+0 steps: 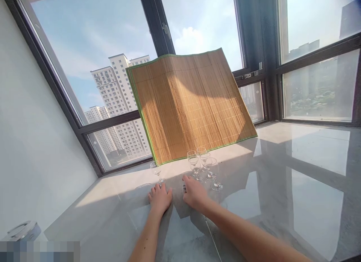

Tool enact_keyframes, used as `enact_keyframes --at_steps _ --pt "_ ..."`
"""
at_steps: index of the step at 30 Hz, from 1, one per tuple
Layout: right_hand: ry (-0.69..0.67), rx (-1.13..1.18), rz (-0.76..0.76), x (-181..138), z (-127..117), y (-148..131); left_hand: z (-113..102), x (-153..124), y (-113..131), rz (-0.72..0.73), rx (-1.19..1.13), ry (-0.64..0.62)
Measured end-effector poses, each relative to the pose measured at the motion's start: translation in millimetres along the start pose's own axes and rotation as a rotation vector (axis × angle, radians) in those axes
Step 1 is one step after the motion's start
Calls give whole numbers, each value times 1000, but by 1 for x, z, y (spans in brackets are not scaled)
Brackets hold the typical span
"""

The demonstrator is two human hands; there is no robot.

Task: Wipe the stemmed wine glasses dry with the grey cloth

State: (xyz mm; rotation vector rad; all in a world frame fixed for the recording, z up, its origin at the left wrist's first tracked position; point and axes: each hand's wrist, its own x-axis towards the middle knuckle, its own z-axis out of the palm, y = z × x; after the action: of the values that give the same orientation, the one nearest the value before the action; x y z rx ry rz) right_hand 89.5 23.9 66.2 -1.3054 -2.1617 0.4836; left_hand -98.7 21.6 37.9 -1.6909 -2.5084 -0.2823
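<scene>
My left hand [160, 199] lies palm down on the glossy grey stone surface [135, 217], its fingers spread. Just beyond its fingertips stands a small stemmed glass [156, 170], upright; whether they touch its foot I cannot tell. To the right, my right hand [195, 192] is closed with the fingers curled in, and what is inside it, if anything, is hidden. Several clear stemmed glasses stand close together behind and right of that hand. The nearest of these is a stemmed glass [212, 166] with its round foot on the stone.
A bamboo mat [191, 108] with green edging leans against the dark window frame [158, 23] behind the glasses. A white wall [36, 115] rises at the left. At the lower left corner sits a whitish object [24, 230], partly blurred out.
</scene>
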Motion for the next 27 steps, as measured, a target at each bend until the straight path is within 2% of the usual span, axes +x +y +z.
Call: enact_keyframes --at_steps 7,21,27 --pt "-65 -200 48 0 -1 -2 1 1 -1 27 -18 -23" --pt "-51 -263 170 4 7 5 -6 -2 5 46 -65 9" --pt "-98 -247 118 4 2 6 -13 -7 14 181 -113 30"
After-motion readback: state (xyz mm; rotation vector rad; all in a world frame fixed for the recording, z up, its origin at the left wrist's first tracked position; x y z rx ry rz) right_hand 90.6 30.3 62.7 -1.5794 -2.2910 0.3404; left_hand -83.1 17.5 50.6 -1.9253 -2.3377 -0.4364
